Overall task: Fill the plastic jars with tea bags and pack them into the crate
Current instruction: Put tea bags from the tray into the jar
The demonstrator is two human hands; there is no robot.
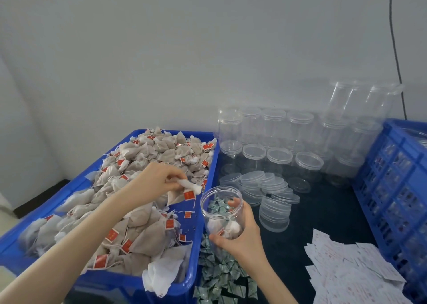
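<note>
Fingers [172, 180] of the left hand [154, 178] were curled tight, pinching one tea bag [190, 186] by its white end; the bag lay with its long axis nearly level, pointing right toward the jar, its red tag [189, 195] dangling below on a string. Just right of and below those fingers, the right hand [240, 236] wrapped the clear plastic jar [223, 211] from the side, thumb across the lower wall, fingertips showing through the far side. The jar stood close to upright, mouth open and facing up, tilted a little toward the left hand, a few tea bags already sitting in its bottom. Under the left hand sat the blue bin [196, 211] heaped with tea bags. Beneath the jar, small green packets [219, 273] littered the dark bench [323, 215]. Beyond the right hand lay loose clear lids [272, 192], then rows of empty jars [277, 137]. Far right stood the blue crate [397, 188], white slips [351, 269] beside it.
</note>
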